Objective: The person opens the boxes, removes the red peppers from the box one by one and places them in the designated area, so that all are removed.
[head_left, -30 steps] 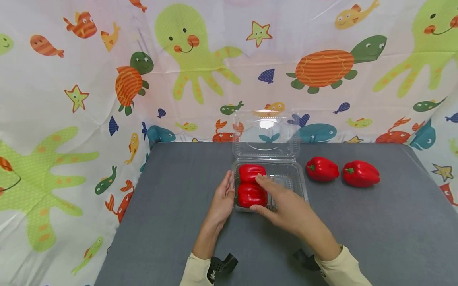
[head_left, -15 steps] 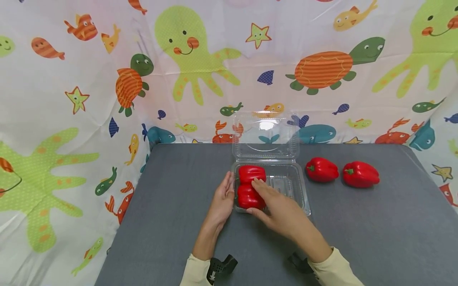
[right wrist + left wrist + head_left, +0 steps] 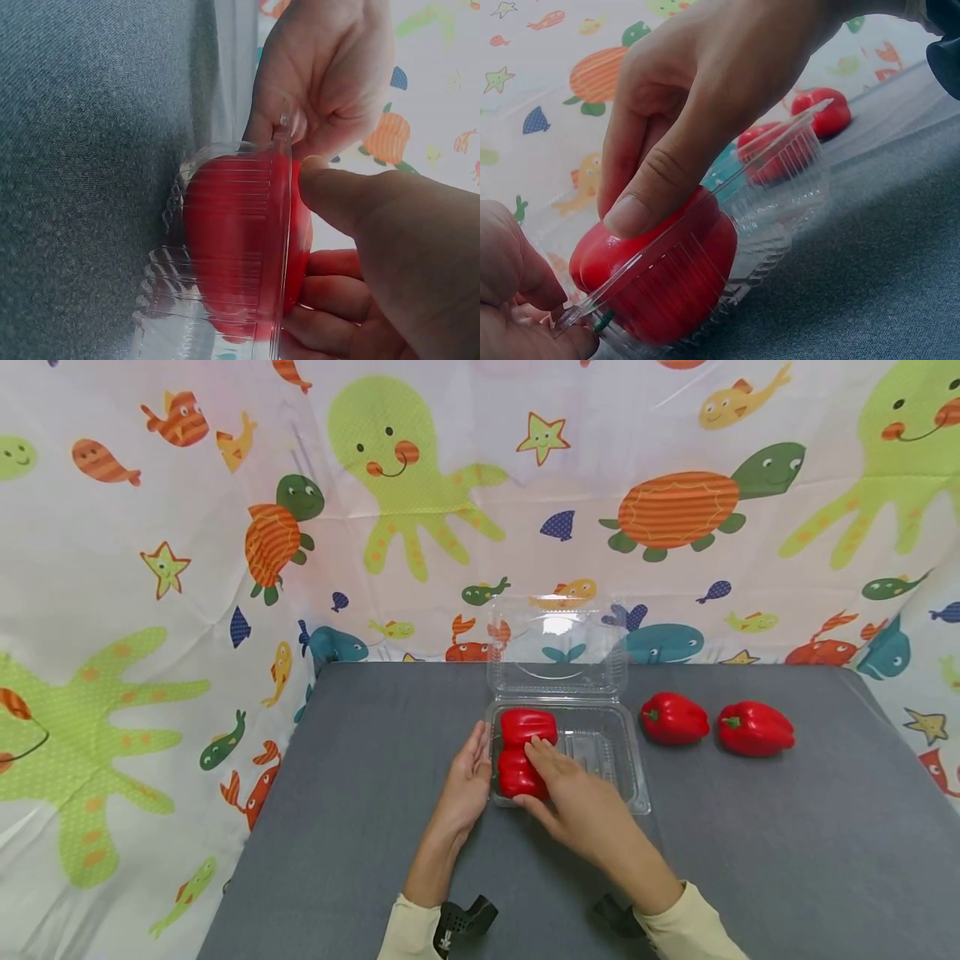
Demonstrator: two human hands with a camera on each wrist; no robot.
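Note:
A clear plastic clamshell container (image 3: 634,760) stands on the grey table with its lid raised at the back. Two red bell peppers lie in its left half, a far pepper (image 3: 525,725) and a near pepper (image 3: 517,774). My right hand (image 3: 592,810) holds the near pepper, thumb at its front and fingers over its right side. In the left wrist view, that pepper (image 3: 675,285) sits partly below the rim, with a bit of green stem near the left wall. My left hand (image 3: 465,785) pinches the container's left rim between thumb and fingers.
Two more red bell peppers, one (image 3: 675,718) nearer the container and another (image 3: 756,727) farther right, lie on the table (image 3: 360,827). Behind the table hangs a curtain (image 3: 450,435) printed with sea animals.
My right hand has shifted a little left and down, settling around the near pepper. The left hand stays at the container's rim.

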